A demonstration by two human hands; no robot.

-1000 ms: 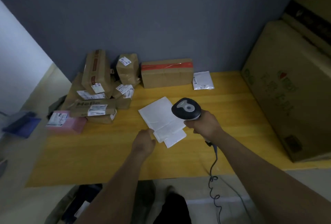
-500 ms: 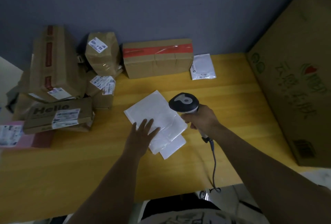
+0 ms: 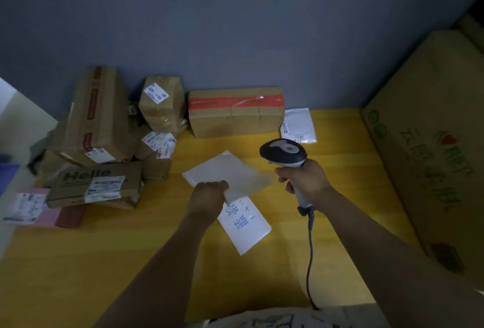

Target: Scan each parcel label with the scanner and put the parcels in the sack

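1. White poly mailer (image 3: 235, 173) sitting between the 2 hands over yellow table (image 3: 104, 262), long axis running left-right.
2. Nearer left hand (image 3: 208, 196) pinching its near edge.
3. Farther right hand (image 3: 305, 182) clenching barcode scanner (image 3: 284, 153) handle, head hovering just right of mailer.

The left hand (image 3: 207, 196) grips a mailer (image 3: 230, 173) by its near edge, over the table (image 3: 340, 170). A second mailer (image 3: 246, 225) lies partly under that grip and reaches nearer. To the right, apart, the right hand (image 3: 306, 181) holds the scanner (image 3: 284, 152); its cable (image 3: 310, 249) runs nearer from that grip. Behind both grips stands a box (image 3: 235, 118), with a pouch (image 3: 298, 124) on its right. Left of the mailer grip sits a pile (image 3: 99, 123); right of the scanner grip, a carton (image 3: 432, 157).
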